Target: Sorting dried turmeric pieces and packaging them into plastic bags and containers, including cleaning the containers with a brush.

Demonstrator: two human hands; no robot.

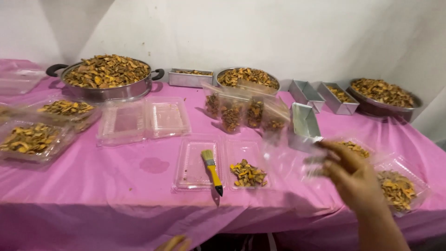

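My right hand (354,175) reaches in from the lower right, blurred, above the pink tablecloth (139,186). Its fingers pinch a clear plastic bag (288,158) that shows only as a hazy film. Just left of it lies an open clear clamshell box (195,179). One half of the box holds a small pile of dried orange-brown slices (248,174). A yellow-handled brush (212,169) lies across the middle of the box. Only the fingertips of my left hand (175,243) show at the bottom edge.
Several filled clear bags (232,114) stand mid-table beside a tilted metal tin (304,125). At the back are a large pot (107,76) and round pans (383,93) of slices, with small tins (189,78). Filled clamshell boxes (30,139) sit left and right (397,188); an empty one (144,120) lies open.
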